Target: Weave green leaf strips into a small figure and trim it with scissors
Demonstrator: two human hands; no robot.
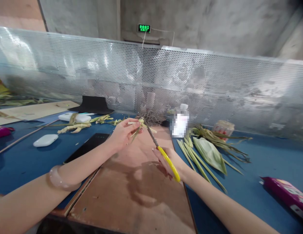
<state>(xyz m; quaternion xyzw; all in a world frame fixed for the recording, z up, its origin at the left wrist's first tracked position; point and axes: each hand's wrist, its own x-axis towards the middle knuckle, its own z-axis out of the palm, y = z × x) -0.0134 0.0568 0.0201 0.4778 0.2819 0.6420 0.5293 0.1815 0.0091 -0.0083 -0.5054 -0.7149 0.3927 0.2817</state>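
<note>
Between the fingertips of my left hand (125,131) is a small knot of pale plant strips (141,122), with loose ends sticking out to several sides. My right hand (167,159) grips a pair of scissors (169,162) by its yellow handles. The scissor blades point up and away, with their tips close beside the plant knot; I cannot tell whether they touch it. Both hands are held above a brown wooden board (131,195). Some fingers of my right hand are hidden behind the handles.
Green stalks and a broad leaf (210,152) lie at right, with dried leaves (222,139) and a jar (223,128) behind. A bottle (180,123) stands near a perforated metal screen (92,61). At left are a black phone (89,148), a white case (46,140) and plant pieces (74,127). A purple packet (285,195) lies right.
</note>
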